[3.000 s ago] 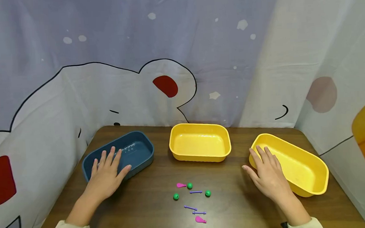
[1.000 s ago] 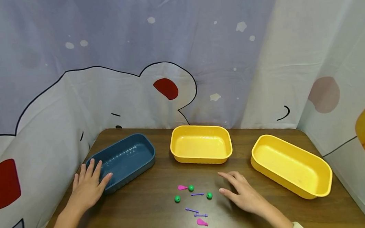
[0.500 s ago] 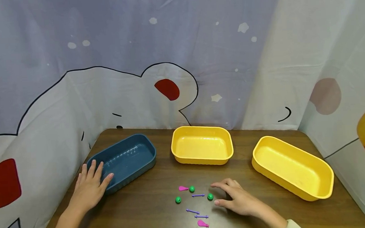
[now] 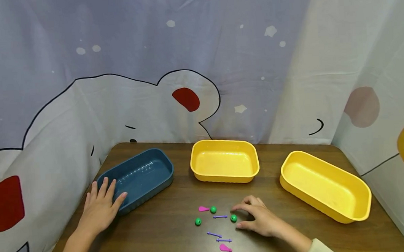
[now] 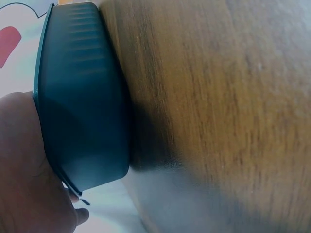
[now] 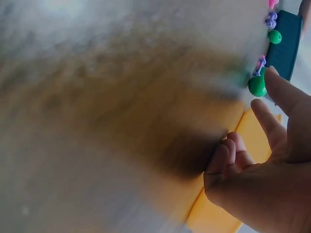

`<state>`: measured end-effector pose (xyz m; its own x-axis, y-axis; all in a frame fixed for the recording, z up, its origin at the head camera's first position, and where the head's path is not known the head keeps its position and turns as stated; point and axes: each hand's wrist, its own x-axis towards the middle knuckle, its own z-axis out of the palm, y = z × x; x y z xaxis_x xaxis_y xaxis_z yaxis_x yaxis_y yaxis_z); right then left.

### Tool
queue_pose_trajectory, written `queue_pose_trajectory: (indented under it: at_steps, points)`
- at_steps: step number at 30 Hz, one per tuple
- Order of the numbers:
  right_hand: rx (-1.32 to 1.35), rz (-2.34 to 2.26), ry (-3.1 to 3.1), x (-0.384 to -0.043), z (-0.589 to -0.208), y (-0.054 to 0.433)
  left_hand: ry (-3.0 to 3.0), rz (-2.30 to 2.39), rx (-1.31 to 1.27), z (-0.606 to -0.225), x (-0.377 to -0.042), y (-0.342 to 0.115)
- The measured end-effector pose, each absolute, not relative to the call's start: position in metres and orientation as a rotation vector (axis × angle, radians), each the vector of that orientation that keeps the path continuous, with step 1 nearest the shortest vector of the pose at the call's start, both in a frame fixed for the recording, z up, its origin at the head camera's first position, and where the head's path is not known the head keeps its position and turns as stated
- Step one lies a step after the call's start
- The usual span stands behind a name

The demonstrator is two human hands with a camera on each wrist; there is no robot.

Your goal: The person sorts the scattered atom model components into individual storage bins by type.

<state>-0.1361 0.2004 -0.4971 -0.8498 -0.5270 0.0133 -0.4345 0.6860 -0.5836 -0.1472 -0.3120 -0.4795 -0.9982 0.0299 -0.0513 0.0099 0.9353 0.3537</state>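
Note:
My left hand [image 4: 98, 211] rests with spread, straight fingers on the near left end of a blue tray [image 4: 145, 195]; its palm meets the rim in the left wrist view. Low over the table, my right hand [image 4: 261, 218] has thumb and index finger parted on either side of a green bead [image 4: 233, 218], not gripping it. In the right wrist view that bead [image 6: 257, 86] sits by the thumb tip. Two more green beads [image 4: 198, 221] [image 4: 213, 209], several purple rods [image 4: 220, 216] and two pink paddle-shaped pieces [image 4: 225, 248] [image 4: 203, 209] lie to its left.
A yellow tray [image 4: 225, 179] stands at the back middle of the brown table [image 4: 159, 234]. Another yellow tray [image 4: 315, 200] is angled on the right, beyond the right hand. A printed curtain [image 4: 240, 63] hangs behind and along both sides.
My right hand has come from the right yellow tray leftward and down to the green bead. My left hand has moved left and down onto the blue tray's near end.

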Motion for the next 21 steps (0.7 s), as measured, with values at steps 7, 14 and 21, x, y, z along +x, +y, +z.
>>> queue_pose_trajectory:
  at_steps: [7,14,21]
  points:
    - [-0.776,-0.873,2.774,-0.1357,-0.4959,0.1955,3.037,0.549,0.032,-0.4789,-0.1474,-0.3120]
    - [-0.770,-0.873,2.752,-0.1371,-0.4956,0.1934,3.030,0.555,0.021,-0.4798,-0.1455,-0.3115]
    - [-0.788,-0.885,2.754,-0.1381,-0.4963,0.1908,3.037,0.558,0.019,-0.4798,-0.1457,-0.3107]
